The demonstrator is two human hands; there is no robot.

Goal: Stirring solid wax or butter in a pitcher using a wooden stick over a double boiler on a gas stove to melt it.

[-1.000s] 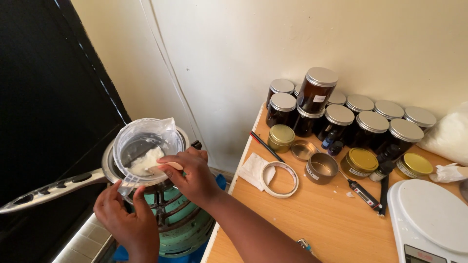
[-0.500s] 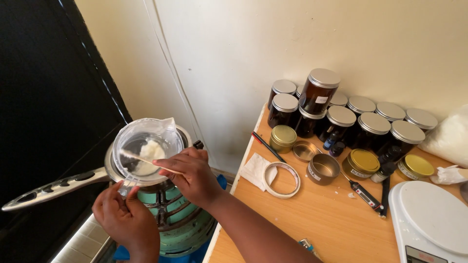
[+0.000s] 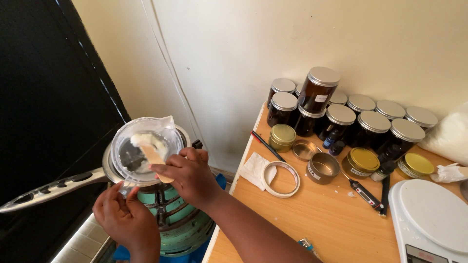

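A clear measuring cup (image 3: pixel 144 149) with white wax-like lumps inside sits in a metal pan (image 3: pixel 109 168) on a green stove (image 3: pixel 180 221). My right hand (image 3: pixel 187 176) grips a flat wooden stick (image 3: pixel 155 159), whose tip reaches into the white lumps. Below the cup, my left hand (image 3: pixel 126 219) pinches the cup's handle at its near edge. The pan's long metal handle (image 3: pixel 46 191) points left.
A wooden table (image 3: pixel 321 219) on the right carries several dark jars with silver lids (image 3: pixel 341 114), gold-lidded tins (image 3: pixel 360 160), an open tin (image 3: pixel 321 168), a white ring lid (image 3: pixel 280 178), a probe thermometer (image 3: pixel 363 191) and a white scale (image 3: pixel 434 219). A black curtain (image 3: pixel 44 97) hangs on the left.
The stick has swung inside the cup: its tip went from the near right rim across to the left and now points up into the white lumps. My left hand stays on the cup's handle.
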